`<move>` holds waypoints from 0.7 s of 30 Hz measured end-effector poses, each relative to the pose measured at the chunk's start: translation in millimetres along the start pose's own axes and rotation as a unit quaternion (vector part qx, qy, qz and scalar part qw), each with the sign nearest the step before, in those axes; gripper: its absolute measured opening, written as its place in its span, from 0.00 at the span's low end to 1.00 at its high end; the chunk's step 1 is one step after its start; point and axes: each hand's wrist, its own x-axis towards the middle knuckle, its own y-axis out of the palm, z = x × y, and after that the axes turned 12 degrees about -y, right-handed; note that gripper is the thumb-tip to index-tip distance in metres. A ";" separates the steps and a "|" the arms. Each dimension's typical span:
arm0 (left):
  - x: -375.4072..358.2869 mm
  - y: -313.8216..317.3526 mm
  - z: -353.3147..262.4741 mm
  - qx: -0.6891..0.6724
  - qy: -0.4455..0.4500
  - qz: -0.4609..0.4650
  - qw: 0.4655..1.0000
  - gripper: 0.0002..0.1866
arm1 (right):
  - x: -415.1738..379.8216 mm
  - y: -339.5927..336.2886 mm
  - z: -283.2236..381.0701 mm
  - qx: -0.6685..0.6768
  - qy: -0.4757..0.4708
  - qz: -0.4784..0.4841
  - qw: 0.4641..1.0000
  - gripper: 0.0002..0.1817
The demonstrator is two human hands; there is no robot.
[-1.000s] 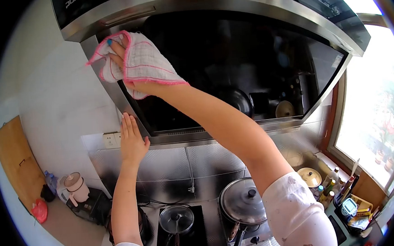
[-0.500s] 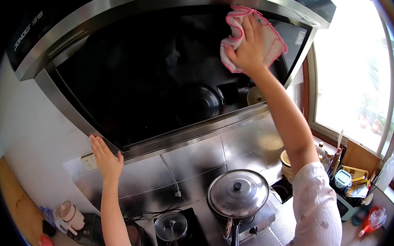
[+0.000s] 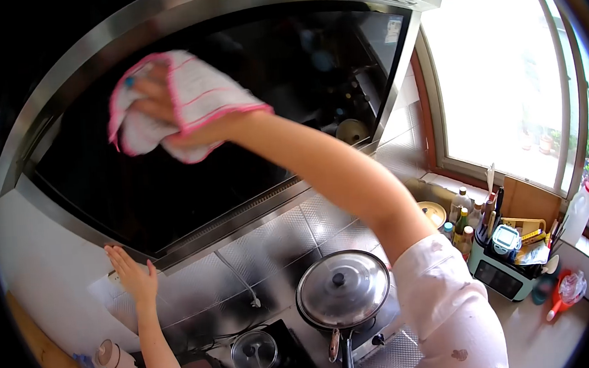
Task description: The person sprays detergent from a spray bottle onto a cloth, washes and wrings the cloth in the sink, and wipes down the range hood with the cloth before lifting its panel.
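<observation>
My right hand point(image 3: 158, 101) presses a white cloth with pink edging point(image 3: 211, 91) against the black glass panel of the range hood point(image 3: 287, 70), on its left part. The cloth is partly folded over the fingers, which are blurred. My left hand point(image 3: 135, 275) rests with fingers stretched at the hood's lower left metal edge, beside the wall, and holds nothing.
Below stand a lidded pan point(image 3: 343, 289) on a stove and a small glass-lidded pot point(image 3: 254, 352). To the right are bottles point(image 3: 461, 224), a green utensil holder point(image 3: 502, 276), a white jug point(image 3: 577, 214) and a window point(image 3: 503, 70).
My right hand has moved with the cloth from the panel's upper right to its left part. The view has shifted; my left hand stays at the hood's lower left edge.
</observation>
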 end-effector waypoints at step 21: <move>1.2 -4.7 -3.1 0.016 -0.015 0.019 1.000 0.47 | -227.6 -52.8 -74.0 -0.348 0.619 -0.190 0.679 0.35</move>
